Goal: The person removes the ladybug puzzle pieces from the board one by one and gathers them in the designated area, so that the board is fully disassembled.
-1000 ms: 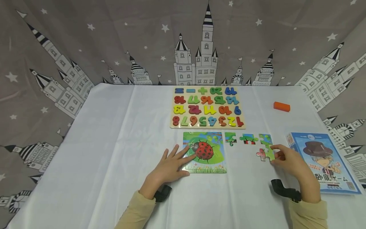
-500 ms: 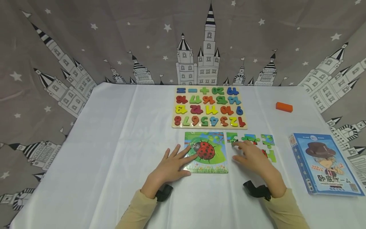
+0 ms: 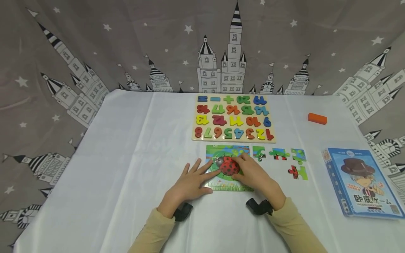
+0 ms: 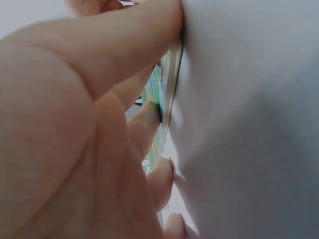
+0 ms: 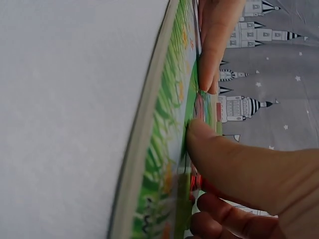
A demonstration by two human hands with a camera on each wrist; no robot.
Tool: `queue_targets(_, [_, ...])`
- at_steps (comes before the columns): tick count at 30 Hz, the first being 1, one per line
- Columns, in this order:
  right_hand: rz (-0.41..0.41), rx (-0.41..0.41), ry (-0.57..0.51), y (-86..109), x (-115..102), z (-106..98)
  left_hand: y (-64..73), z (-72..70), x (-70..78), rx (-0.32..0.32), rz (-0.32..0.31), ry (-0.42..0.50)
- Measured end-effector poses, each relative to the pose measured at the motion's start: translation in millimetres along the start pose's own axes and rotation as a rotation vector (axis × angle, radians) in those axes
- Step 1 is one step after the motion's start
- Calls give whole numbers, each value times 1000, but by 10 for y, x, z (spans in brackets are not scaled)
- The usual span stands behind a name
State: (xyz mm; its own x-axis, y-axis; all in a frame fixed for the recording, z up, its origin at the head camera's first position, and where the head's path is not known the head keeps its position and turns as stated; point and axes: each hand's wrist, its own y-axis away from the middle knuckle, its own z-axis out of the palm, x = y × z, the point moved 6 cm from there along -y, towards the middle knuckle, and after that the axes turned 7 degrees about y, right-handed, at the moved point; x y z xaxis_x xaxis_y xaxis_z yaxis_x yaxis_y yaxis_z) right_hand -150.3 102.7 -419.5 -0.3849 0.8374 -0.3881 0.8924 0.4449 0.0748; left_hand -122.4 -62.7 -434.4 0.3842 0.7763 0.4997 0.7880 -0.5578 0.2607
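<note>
A square ladybug jigsaw puzzle lies flat on the white table in front of me. My left hand rests on its left side with fingers spread. At the middle of the puzzle, my right hand has its thumb and forefinger on either side of a ladybug puzzle piece. The right wrist view shows the right thumb bent onto the picture and other fingers curled below it. Right of the puzzle lie loose puzzle pieces: a green corner, a blue-green one, another corner and a red-green one.
Behind the puzzle lies a wooden number board with coloured numerals. An orange block is at the far right. Nearer on the right stands a blue game box. A grey castle-print cloth hangs behind the table.
My right hand has let go of the red-green piece among the loose pieces and moved left onto the ladybug puzzle. My left hand stays resting on the puzzle.
</note>
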Motion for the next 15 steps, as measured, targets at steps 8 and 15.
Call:
queue_targets(8, [19,62,-49,-2,-23,-43,-4,-13,20,-1,1,-4])
queue_targets(15, [48,91,-63,-13,2,-65,4,-19,16,1,-3,0])
